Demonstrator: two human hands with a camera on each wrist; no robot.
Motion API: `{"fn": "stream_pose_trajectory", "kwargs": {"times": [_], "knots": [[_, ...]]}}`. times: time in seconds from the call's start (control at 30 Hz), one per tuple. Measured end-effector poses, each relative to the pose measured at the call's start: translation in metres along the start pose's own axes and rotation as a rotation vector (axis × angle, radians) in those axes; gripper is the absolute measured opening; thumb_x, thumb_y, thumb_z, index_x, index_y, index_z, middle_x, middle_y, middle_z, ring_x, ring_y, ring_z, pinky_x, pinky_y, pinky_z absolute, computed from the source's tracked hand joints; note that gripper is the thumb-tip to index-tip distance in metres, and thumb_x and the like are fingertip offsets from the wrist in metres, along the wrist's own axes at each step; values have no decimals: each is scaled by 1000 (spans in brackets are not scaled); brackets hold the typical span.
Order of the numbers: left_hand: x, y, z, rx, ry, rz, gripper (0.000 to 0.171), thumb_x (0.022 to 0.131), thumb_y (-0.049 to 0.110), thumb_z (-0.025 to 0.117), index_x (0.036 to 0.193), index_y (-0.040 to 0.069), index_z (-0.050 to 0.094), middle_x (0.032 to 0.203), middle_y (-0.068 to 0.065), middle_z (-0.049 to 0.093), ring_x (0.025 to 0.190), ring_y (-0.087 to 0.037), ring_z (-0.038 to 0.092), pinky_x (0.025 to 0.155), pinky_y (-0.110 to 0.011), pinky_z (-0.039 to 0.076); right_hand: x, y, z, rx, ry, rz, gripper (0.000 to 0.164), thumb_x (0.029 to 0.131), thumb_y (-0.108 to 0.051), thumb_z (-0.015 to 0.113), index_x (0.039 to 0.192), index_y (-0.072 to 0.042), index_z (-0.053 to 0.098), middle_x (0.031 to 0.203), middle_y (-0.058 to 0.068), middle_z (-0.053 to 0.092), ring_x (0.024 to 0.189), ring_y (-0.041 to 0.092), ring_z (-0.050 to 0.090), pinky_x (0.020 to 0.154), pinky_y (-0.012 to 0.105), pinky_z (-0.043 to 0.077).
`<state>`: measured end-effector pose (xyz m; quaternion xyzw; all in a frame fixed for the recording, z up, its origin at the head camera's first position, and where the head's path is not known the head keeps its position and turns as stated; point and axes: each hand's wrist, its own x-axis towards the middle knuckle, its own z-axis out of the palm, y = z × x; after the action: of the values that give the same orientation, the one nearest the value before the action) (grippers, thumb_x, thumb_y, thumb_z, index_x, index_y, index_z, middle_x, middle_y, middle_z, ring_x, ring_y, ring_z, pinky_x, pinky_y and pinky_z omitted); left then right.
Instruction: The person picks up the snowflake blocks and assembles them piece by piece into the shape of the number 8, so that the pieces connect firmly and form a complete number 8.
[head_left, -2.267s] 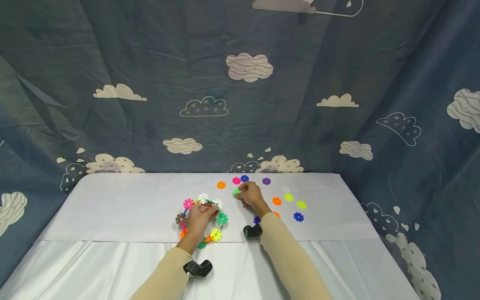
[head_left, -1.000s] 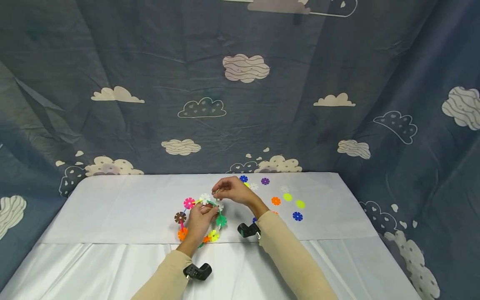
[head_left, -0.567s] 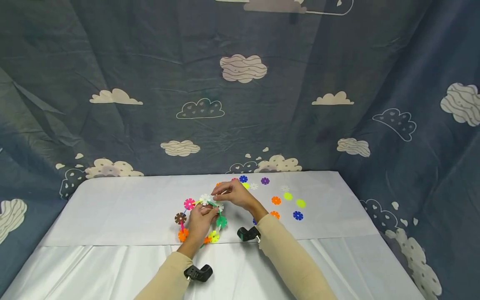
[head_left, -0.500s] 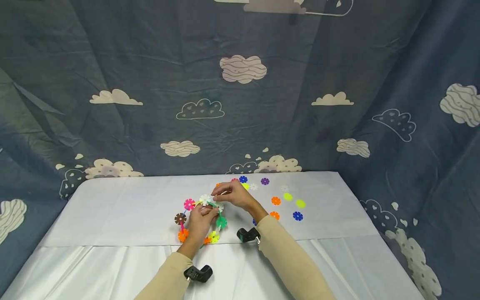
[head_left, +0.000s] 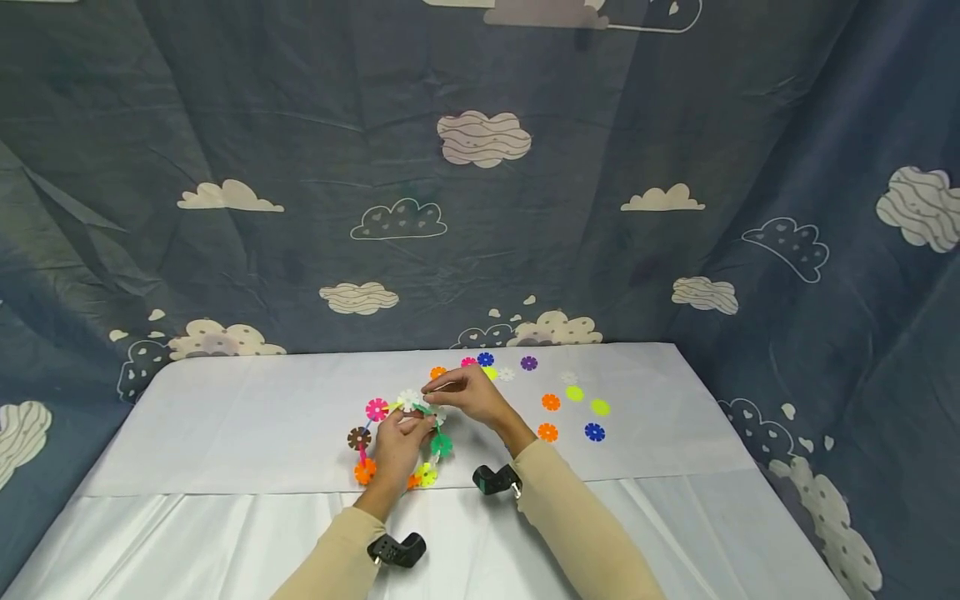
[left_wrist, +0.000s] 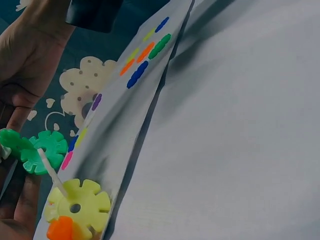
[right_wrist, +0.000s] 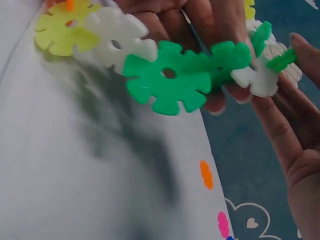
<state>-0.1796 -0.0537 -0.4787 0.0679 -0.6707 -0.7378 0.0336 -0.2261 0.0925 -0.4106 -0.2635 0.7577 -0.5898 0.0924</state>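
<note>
My left hand (head_left: pixel 397 446) holds a ring of joined, notched plastic flower discs, among them a pink disc (head_left: pixel 377 409), a brown disc (head_left: pixel 359 438) and a yellow disc (left_wrist: pixel 80 207). At the far side of the ring, my right hand (head_left: pixel 468 393) pinches a small green disc (right_wrist: pixel 282 60) edge-on, touching a white disc (right_wrist: pixel 260 80). Whether their notches have engaged cannot be told. In the right wrist view, the left fingers (right_wrist: pixel 200 22) lie behind a larger-looking green disc (right_wrist: pixel 167 80) of the chain. The left hand hides part of the ring in the head view.
Loose discs lie on the white table (head_left: pixel 247 425) to the right and behind the hands: orange discs (head_left: pixel 551 402), yellow-green discs (head_left: pixel 601 407), a blue disc (head_left: pixel 595 432), a purple disc (head_left: pixel 528 363) and others. A dark cloud-printed curtain (head_left: pixel 300 150) hangs behind the table.
My right hand has carried the green disc leftward from among the loose discs to the ring's far edge. Over the last half second both hands stay almost still; the left keeps its hold.
</note>
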Motion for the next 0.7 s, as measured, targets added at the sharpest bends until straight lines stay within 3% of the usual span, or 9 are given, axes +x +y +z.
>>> {"fn": "stream_pose_trajectory", "kwargs": {"times": [0.23,0.5,0.7], "knots": [[-1,-1,1,-27,9,25,18,88,1,68,99,-10,57,95,-27,69,83,-16,70,73,-25,57,-4,5,6,-12,74,-75,18,84,4,70,99,14,68,98,27,68,83,13,69,80,30,56],[-1,-4,2,-93,41,26,13,87,-6,65,96,-11,56,92,-30,68,72,-9,68,68,-23,57,-10,8,12,2,144,-120,18,82,6,71,98,15,68,96,29,67,85,25,69,78,31,57],[-3,-6,5,-116,67,32,12,85,-8,66,93,-10,57,87,-27,69,68,-6,67,66,-21,57,-14,8,16,-3,181,-132,17,81,7,72,96,14,69,94,28,67,84,25,68,78,32,57]]}}
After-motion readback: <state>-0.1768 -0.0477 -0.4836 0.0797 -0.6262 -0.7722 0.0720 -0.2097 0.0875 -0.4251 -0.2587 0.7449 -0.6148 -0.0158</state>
